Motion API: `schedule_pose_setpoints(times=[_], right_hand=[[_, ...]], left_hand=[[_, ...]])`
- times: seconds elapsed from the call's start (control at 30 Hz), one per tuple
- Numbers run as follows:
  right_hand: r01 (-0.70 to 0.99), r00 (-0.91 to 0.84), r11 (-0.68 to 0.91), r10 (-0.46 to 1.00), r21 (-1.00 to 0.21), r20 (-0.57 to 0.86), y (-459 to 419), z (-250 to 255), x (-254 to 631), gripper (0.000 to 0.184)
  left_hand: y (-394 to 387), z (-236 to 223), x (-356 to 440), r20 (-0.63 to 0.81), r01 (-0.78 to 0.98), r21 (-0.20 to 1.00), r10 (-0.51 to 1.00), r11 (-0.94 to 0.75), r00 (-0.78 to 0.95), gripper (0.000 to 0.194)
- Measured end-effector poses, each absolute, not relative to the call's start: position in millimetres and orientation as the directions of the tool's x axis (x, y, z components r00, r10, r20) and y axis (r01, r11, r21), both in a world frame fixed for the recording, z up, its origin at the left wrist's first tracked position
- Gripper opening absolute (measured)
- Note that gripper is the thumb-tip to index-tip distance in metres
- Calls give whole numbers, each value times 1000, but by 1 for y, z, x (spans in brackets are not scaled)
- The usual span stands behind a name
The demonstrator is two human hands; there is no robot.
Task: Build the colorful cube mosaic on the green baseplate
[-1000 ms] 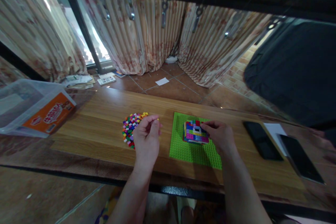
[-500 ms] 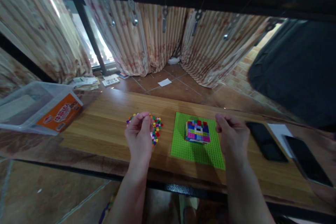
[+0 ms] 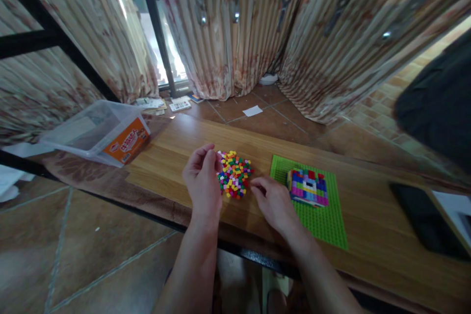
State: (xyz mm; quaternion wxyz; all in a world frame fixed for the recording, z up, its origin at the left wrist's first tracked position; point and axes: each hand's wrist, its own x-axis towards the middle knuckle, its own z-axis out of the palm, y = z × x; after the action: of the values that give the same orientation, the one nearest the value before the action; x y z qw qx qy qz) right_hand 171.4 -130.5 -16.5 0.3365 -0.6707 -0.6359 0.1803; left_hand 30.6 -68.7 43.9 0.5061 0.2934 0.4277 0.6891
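Observation:
A heap of small multicoloured toy building bricks (image 3: 235, 176) lies on the wooden table. My left hand (image 3: 202, 174) is over the heap's left edge, thumb and index finger pinched together; anything between them is too small to make out. At the heap's right edge is my right hand (image 3: 272, 201), its fingers curled and fingertips close together beside the outer bricks. Whatever they may hold is hidden. To the right, a boxy multicoloured brick build (image 3: 308, 187) with a square opening on top sits on a green studded baseplate (image 3: 324, 223).
A clear plastic bin (image 3: 91, 132) with an orange label stands at the table's left end. On the right lie a black phone (image 3: 427, 218) and white paper (image 3: 454, 203). Curtains (image 3: 235, 49) hang beyond the table, and a dark bar crosses the top of view.
My right hand has moved left, from beside the baseplate to the brick heap. The left hand stays pinched near the heap, now showing more of it. The view has turned left.

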Motion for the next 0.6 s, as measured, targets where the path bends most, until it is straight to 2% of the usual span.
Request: schedule_pose_setpoints(times=[0.13,0.33,0.47,0.6], right_hand=[[765,143,-5,976,-644,163,-125,-22,169,17],[740,20,76,991,-668,135,-122,-19,163,19],[776,15,31,998,-630,68,-120,-21,163,13],[756,43,1,998,-655,50,-120,-25,172,14]], left_hand=[[-66,42,26,-21,-459,878,948,-135,-318,12],[-65,41,20,-30,-453,882,947,-126,-320,11],[-65,42,18,-37,-453,884,947,-118,-319,10],[-66,43,18,-32,-451,884,946,-123,-322,10]])
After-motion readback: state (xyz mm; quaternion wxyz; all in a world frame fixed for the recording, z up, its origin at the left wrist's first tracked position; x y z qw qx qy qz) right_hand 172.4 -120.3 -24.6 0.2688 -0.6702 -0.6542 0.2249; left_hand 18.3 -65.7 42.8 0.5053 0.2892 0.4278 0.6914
